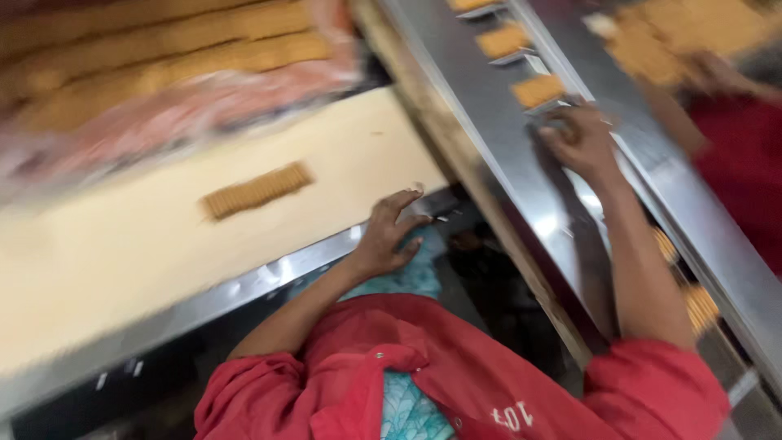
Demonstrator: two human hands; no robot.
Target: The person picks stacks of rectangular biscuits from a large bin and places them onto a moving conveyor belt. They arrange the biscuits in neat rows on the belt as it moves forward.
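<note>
Cream-coloured table (358,155) fills the left, its steel edge running beside the steel conveyor channel (481,122). One biscuit stack (257,190) lies alone on the table, well apart from that channel. The left hand (391,232) rests open-fingered on the table's edge; the right hand (580,140) presses into the channel, just below a biscuit stack in the channel (538,90), grip blurred.
</note>
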